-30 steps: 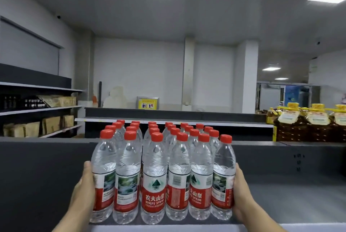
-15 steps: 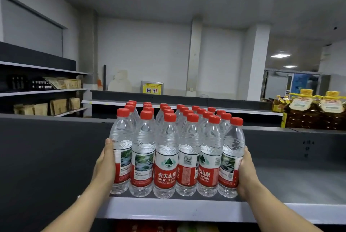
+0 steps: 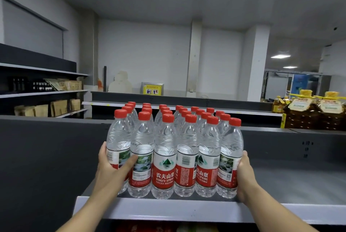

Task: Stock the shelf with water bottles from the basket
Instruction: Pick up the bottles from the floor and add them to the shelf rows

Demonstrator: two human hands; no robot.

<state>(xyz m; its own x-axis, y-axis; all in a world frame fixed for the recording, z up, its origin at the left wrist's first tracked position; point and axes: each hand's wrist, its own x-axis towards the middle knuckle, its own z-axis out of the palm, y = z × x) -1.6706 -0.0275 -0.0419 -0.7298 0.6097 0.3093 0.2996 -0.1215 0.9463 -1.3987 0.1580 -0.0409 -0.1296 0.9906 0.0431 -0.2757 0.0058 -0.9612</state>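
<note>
Several clear water bottles (image 3: 164, 156) with red caps and red-and-white labels stand in tight rows on the grey top shelf (image 3: 292, 181). My left hand (image 3: 112, 166) wraps the leftmost front bottle (image 3: 118, 143), thumb lying across the neighbouring label. My right hand (image 3: 245, 173) presses flat against the rightmost front bottle (image 3: 231, 156). Both hands squeeze the block from its two sides. The basket is out of view.
The shelf's pale front lip (image 3: 168, 211) runs below the bottles, with coloured goods dimly visible underneath. Large cooking-oil jugs (image 3: 314, 111) stand at the right on the far side. A dark wall shelf with brown bags (image 3: 46, 110) is at the left.
My left thumb has come round onto the front labels. The view has tilted down, so the bottles sit higher in frame and the shelf lip shows more.
</note>
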